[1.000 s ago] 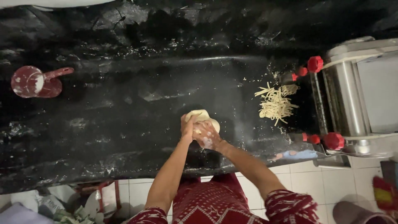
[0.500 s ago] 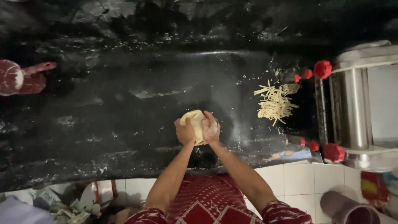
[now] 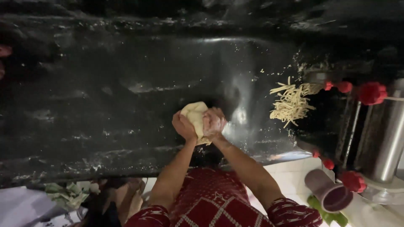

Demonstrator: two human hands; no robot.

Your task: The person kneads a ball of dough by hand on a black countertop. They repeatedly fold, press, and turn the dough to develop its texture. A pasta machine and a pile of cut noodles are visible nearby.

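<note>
A pale lump of dough (image 3: 194, 114) rests on the dark, flour-dusted counter (image 3: 105, 105), near its front edge. My left hand (image 3: 183, 126) grips the dough's left side. My right hand (image 3: 213, 122) presses on its right side, fingers curled over it. Both forearms reach in from the bottom of the view, over my red patterned clothing (image 3: 210, 206).
A heap of cut yellow noodle strands (image 3: 291, 103) lies to the right of the dough. Beyond it stands a metal noodle machine (image 3: 378, 134) with red knobs (image 3: 372, 92). A brown cup (image 3: 328, 191) sits below the machine. Crumpled papers (image 3: 63, 195) lie at lower left.
The view has shifted right, so the red object at far left has nearly left the picture. My hands keep hold of the dough and have turned it slightly.
</note>
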